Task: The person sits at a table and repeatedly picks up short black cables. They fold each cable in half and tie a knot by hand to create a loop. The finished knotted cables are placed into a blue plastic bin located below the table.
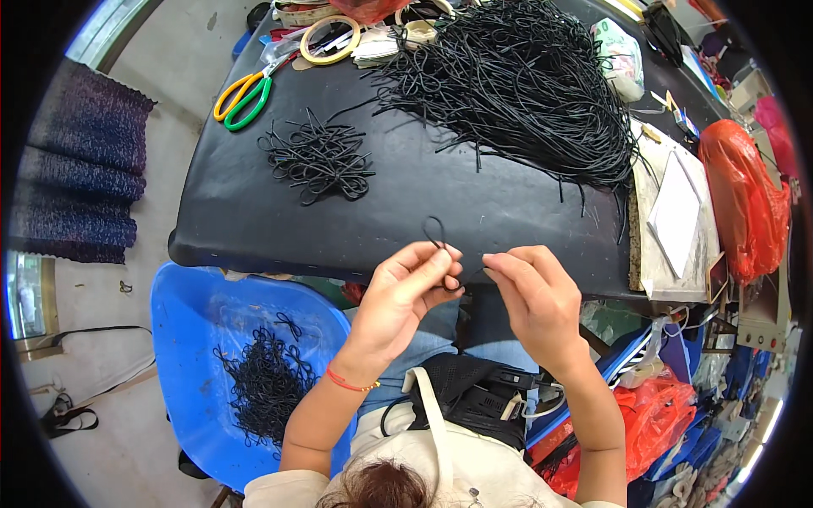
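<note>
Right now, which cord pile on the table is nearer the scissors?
The small pile, just right of the scissors; the large heap lies farther right.

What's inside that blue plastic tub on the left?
The blue plastic tub holds a tangled pile of black cords and a smaller tuft near it. The bottom beneath them is covered; the left forearm hides part of the tub's right side.

Beyond the left hand point(405, 286) spreads a black, smooth-covered table point(415, 182); far to that hand's left, a dark-blue textured fabric curtain point(85, 169) hangs by a pale grey wall point(182, 72) and bright framed window point(25, 292).
</note>
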{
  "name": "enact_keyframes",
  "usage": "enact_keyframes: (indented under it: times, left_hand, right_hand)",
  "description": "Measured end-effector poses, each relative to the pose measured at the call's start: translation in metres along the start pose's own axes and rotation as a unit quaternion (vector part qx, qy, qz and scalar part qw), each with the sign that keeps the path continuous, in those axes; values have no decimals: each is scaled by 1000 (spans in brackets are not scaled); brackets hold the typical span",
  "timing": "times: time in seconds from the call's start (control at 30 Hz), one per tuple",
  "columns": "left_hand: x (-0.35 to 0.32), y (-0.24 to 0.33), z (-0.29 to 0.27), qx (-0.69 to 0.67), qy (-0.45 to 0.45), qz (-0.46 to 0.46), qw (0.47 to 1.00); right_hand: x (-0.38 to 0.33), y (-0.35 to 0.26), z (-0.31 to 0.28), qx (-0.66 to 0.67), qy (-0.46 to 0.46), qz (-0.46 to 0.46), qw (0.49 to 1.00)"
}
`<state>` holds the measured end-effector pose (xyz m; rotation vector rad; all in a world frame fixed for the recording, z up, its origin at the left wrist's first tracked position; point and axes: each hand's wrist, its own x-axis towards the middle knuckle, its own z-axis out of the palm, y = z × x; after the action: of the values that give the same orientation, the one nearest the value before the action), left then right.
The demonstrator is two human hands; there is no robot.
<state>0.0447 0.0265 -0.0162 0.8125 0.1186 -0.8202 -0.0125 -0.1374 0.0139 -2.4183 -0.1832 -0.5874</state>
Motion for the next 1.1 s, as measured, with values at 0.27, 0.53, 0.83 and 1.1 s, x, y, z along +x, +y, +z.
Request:
enact_keyframes:
  times: [0.27,0.53,0.83,1.1]
  left_hand:
    - [-4,2,6,155,-48,10,987]
    - [-12,11,9,614,-137,169,759]
    - [-14,7,2,147,-52,26,987]
    - [-10,-3,1,122,-15,91,988]
  right_hand:
    - [-2,-3,9,54,9,-22,998]
    - [19,-6,-33,-47,-137,-107,984]
    - [-4,-8,-6,187,-115,101,970]
    - [-16,-21,1,508,-115,318,792]
